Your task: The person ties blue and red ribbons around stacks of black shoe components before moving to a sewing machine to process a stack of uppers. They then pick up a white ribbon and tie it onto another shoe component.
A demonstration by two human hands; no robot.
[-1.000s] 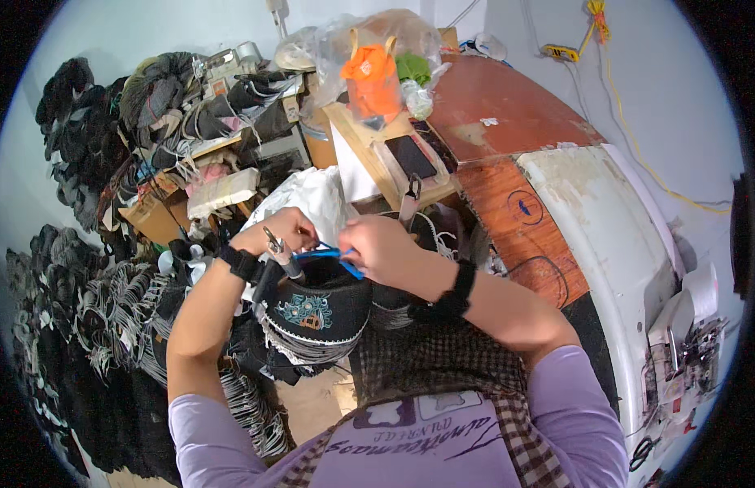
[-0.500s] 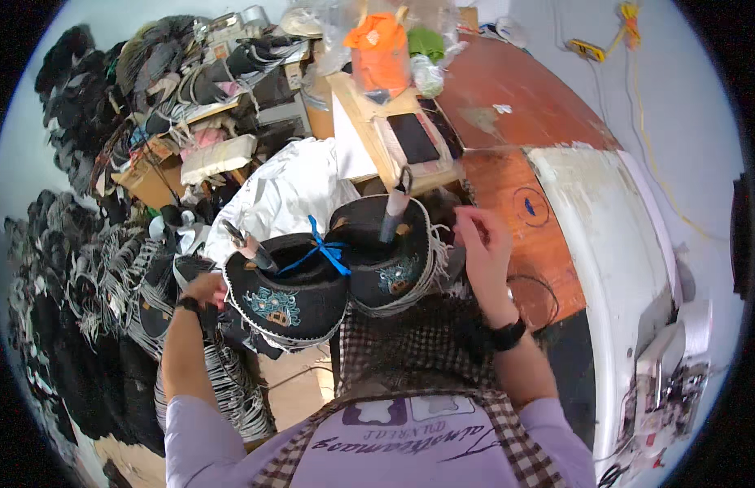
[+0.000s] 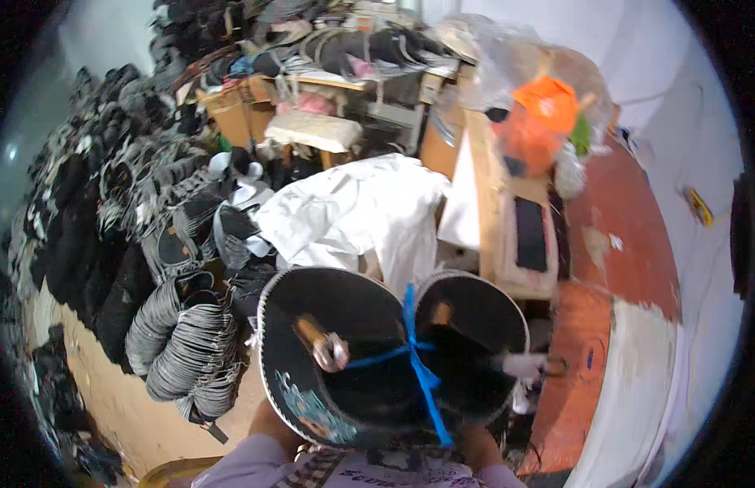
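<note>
Low in the view and close to me is a bundle of two stacks of black shoe uppers [image 3: 312,289]. They have white stitched edges and teal embroidery, and a blue ribbon [image 3: 422,374] ties them together at the middle. A tape-wrapped stick [image 3: 320,346] pokes up from the left stack. Another wrapped stick [image 3: 524,364] sticks out at the right and is blurred. My left hand [image 3: 276,427] reaches behind the bundle's lower left edge, and my right hand [image 3: 479,447] is beneath its lower right. The bundle hides the fingers of both.
Grey fringed stacks [image 3: 194,358] stand on the floor at left, before heaps of dark pieces. White sheeting [image 3: 353,211] lies beyond the bundle. To the right are a wooden board with a dark phone [image 3: 530,234], an orange bag [image 3: 544,106] and a reddish-brown tabletop [image 3: 621,220].
My view has swung up and left. The bundle now sits lower and looks larger. Both hands have moved from its sides to its lower edge, and their fingers have gone out of sight.
</note>
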